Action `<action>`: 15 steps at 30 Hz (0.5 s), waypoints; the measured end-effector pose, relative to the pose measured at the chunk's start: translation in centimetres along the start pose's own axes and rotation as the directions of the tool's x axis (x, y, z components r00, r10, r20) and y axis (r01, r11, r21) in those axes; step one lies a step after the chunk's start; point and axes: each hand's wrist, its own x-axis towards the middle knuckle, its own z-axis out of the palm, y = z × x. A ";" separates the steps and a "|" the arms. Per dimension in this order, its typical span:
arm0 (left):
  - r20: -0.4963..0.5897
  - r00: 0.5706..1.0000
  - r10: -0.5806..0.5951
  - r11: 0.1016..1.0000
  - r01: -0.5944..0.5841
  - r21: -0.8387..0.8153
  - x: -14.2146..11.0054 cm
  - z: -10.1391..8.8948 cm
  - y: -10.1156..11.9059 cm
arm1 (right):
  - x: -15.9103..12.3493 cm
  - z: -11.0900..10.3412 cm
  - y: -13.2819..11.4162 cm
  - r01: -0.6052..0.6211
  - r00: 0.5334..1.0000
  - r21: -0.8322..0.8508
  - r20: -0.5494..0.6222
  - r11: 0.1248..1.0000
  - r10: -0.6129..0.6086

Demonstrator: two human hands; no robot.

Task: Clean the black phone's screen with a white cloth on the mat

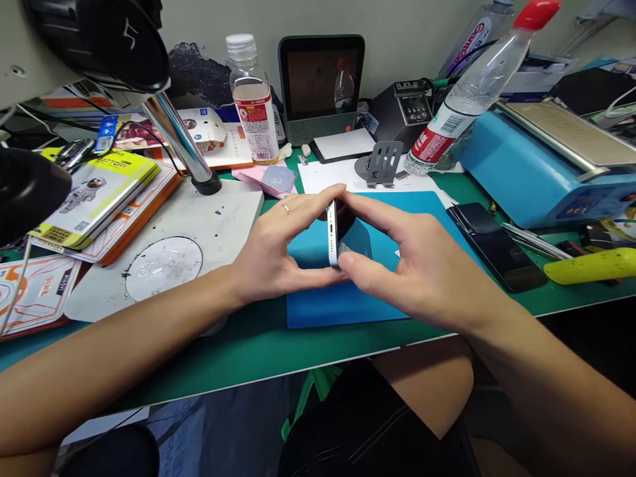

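Observation:
A smartphone (332, 233) is held on edge above the blue mat (318, 308), its bottom side with the charging port and speaker holes turned toward me. My left hand (278, 242) grips it from the left, thumb at the lower edge and fingers at the upper edge. From the right, my right hand (402, 252) closes on the same phone, with a fingertip at the top and the thumb by the lower corner. The phone's dark screen faces right and is seen only at a steep slant.
Boxes (99, 192) and a microscope base (223, 218) stand left. Behind are a drink bottle (256, 119), a smart display (322, 86) and a small phone stand (384, 162). At right are a red-capped bottle (447, 126), a blue machine (521, 165), a dark phone (497, 248) and a yellow-handled tool (591, 265).

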 end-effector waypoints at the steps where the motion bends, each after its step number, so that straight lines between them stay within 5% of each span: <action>1: -0.004 1.000 0.016 1.000 -0.016 0.008 0.0 0.0 0.0 | 0.1 -0.1 -0.1 -0.009 1.000 -0.008 0.005 1.000 0.009; 7: -0.027 0.991 0.129 0.989 -0.126 0.082 0.2 -0.2 -0.4 | 0.7 -1.2 -1.1 -0.075 0.991 -0.029 0.109 0.997 0.078; 15: -0.067 0.991 0.113 0.993 -0.111 0.041 0.1 0.1 0.0 | 1.4 -2.2 -1.5 -0.050 0.979 -0.003 0.195 0.999 0.050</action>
